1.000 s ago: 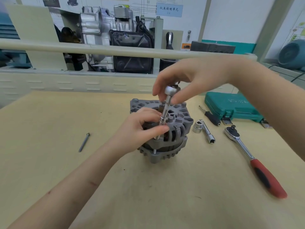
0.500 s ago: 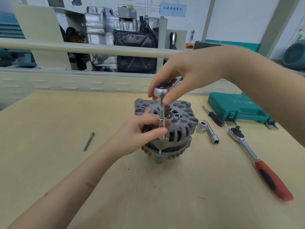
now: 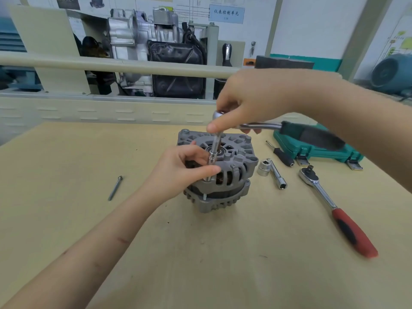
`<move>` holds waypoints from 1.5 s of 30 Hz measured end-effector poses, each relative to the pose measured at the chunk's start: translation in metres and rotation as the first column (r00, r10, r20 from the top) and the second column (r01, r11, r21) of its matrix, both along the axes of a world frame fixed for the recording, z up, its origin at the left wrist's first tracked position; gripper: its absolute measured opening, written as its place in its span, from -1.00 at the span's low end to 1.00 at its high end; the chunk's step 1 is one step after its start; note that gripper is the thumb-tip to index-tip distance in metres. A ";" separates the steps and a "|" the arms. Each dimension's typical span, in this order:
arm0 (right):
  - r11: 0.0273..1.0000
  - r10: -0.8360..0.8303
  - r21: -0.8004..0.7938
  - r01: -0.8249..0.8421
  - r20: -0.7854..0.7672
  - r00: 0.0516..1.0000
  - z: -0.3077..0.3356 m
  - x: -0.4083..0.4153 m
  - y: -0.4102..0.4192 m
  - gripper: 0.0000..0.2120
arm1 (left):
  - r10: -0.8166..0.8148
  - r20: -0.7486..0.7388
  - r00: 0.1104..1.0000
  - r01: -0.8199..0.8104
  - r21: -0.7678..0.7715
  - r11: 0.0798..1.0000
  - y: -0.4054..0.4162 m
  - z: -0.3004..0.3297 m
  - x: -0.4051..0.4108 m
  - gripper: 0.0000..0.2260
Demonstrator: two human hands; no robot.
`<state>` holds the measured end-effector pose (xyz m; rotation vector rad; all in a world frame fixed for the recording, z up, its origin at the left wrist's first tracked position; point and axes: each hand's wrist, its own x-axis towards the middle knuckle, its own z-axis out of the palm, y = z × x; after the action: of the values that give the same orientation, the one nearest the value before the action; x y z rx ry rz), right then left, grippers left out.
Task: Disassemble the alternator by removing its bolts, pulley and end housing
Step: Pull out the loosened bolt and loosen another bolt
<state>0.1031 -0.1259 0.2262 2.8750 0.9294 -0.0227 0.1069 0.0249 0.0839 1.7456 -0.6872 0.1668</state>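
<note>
A grey alternator stands upright on the wooden table, end housing up. A chrome ratchet with a dark green handle carries an extension and socket standing on a bolt at the housing's near left rim. My right hand grips the ratchet head from above, thumb on its front. My left hand pinches the socket's lower end between thumb and fingers. One long bolt lies loose on the table to the left.
Right of the alternator lie a loose socket, a chrome tube wrench, a small black screwdriver and a red-handled ratchet. A green tool case sits behind them. A rail and a cutaway engine stand beyond the table.
The ratchet handle has swung round to point right, now showing past my right hand. My left hand stays pinched on the socket. The alternator has not moved.
</note>
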 end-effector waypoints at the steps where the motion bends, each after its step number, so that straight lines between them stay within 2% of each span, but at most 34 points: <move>1: 1.000 0.012 0.009 -0.012 -0.002 1.000 0.000 0.000 0.000 -0.48 | -0.025 -0.008 1.000 0.025 0.011 1.000 0.002 0.001 0.000 -0.79; 4: 0.998 0.057 0.026 -0.056 -0.036 0.998 0.003 0.000 0.006 -0.52 | -0.192 -0.102 0.976 0.193 -0.009 0.981 0.008 0.007 -0.002 -0.74; 6: 0.994 0.106 0.044 -0.104 -0.047 0.993 0.004 0.003 0.008 -0.60 | -0.233 -0.117 0.965 0.229 -0.046 0.972 0.009 0.008 -0.004 -0.78; 9: 0.987 0.148 0.076 -0.140 -0.109 0.983 0.008 0.003 0.009 -0.65 | -0.175 -0.105 0.979 0.166 -0.093 0.982 0.008 0.006 -0.003 -0.81; 12: 0.991 0.119 0.076 -0.110 -0.117 0.986 0.009 0.002 0.011 -0.65 | -0.092 -0.052 0.994 0.088 -0.070 0.994 0.008 0.004 -0.001 -0.80; 14: 0.995 0.089 0.059 -0.085 -0.067 0.994 0.007 0.002 0.012 -0.69 | -0.018 0.007 1.000 0.018 -0.048 0.999 0.007 0.002 0.002 -0.80; 18: 0.999 0.031 -0.032 -0.026 0.139 0.990 -0.005 0.004 0.011 -0.51 | 0.064 0.106 0.992 -0.063 -0.016 0.998 0.004 -0.002 0.004 -0.73; 21: 0.998 0.052 0.011 -0.054 0.121 0.991 -0.005 0.004 0.010 -0.58 | 0.061 0.092 0.994 -0.060 -0.013 0.998 0.008 0.000 0.004 -0.81; 23: 0.997 0.071 0.020 -0.073 0.075 0.995 -0.003 0.005 0.012 -0.63 | -0.024 0.030 0.999 0.024 -0.001 1.000 0.013 0.002 0.001 -0.93; 27: 0.990 0.126 0.067 -0.126 -0.002 0.992 0.000 0.005 0.015 -0.65 | -0.169 -0.058 0.984 0.167 -0.037 0.985 0.020 0.004 0.001 -0.83; 30: 0.990 0.120 0.077 -0.119 -0.017 0.993 0.002 0.005 0.016 -0.63 | -0.099 -0.059 0.993 0.098 -0.023 0.995 0.020 0.005 0.003 -0.77; 31: 0.992 0.109 0.063 -0.108 -0.002 0.994 0.002 0.005 0.017 -0.64 | -0.047 -0.038 0.998 0.047 -0.003 0.999 0.020 0.005 0.004 -0.75; 34: 0.997 0.065 0.032 -0.067 0.049 0.997 0.000 0.003 0.021 -0.65 | 0.055 0.055 0.997 -0.057 0.041 0.998 0.016 0.004 0.006 -0.85; 37: 0.998 0.028 0.054 -0.034 0.112 0.993 -0.008 0.002 0.023 -0.60 | 0.110 0.114 0.987 -0.117 0.053 0.992 0.014 0.001 0.007 -0.78; 39: 0.996 0.031 0.078 -0.039 0.106 0.994 -0.009 0.001 0.022 -0.61 | 0.107 0.110 0.988 -0.116 0.081 0.990 0.016 0.005 0.006 -0.80; 43: 0.994 0.058 0.095 -0.059 0.014 0.998 -0.002 0.003 0.023 -0.64 | -0.034 0.034 0.999 0.029 0.128 0.991 0.022 0.011 0.002 -0.92; 45: 0.992 0.080 0.098 -0.077 -0.026 0.996 0.000 0.003 0.023 -0.60 | 0.001 0.063 0.998 -0.009 0.129 0.992 0.022 0.010 0.002 -0.92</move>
<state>0.1064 -0.1030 0.2265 2.9310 1.0777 -0.0133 0.1093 0.0470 0.0939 1.8727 -0.7538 0.1843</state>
